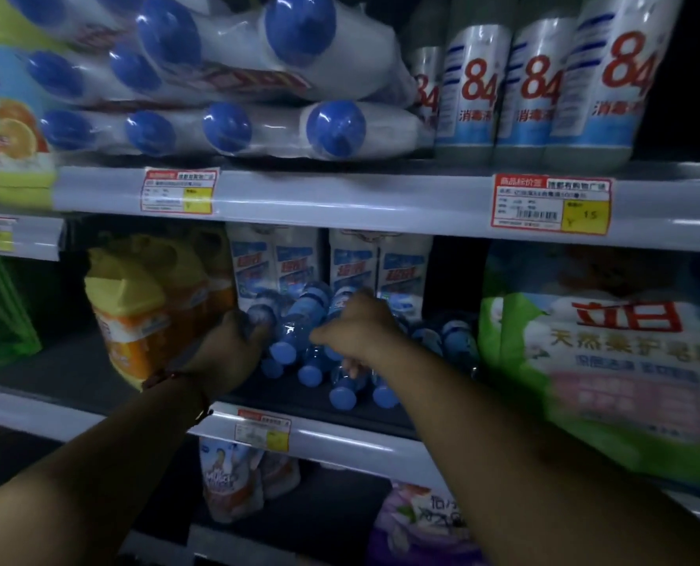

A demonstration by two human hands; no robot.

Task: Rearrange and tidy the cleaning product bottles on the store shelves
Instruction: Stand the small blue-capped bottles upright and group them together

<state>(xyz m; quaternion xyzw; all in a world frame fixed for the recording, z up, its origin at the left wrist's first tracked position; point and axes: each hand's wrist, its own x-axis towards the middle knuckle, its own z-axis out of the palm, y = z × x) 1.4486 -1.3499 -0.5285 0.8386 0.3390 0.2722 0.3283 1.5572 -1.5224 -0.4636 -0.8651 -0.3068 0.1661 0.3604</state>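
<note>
Head view, dim and motion-blurred.

- Middle shelf (340, 439): a heap of small blue-capped bottles (295, 341) lies on its side, caps toward the shelf front, at the centre of the bay.
- Left hand (234, 345): reaches in at the heap's left edge, back of the hand up. Its fingers are curled around the end of one bottle. A red cord bracelet (172, 377) sits on the wrist.
- Right hand (356, 324): lies on top of the heap, knuckles up. Its fingers (350, 367) are bent down over a bottle, the tips showing beneath it, so it is closed round the bottle rather than spread.
- The two hands are near each other, not touching.
- Behind the heap: upright white bottles (332, 267).
- Left of it: orange jugs with yellow caps (136, 312), just beside the left hand.
- Right of it: a green-and-white bag (610, 361).
- Shelf above: shrink-wrapped white bottles (238, 75) lying flat, "84" bottles (544, 87) upright.
</note>
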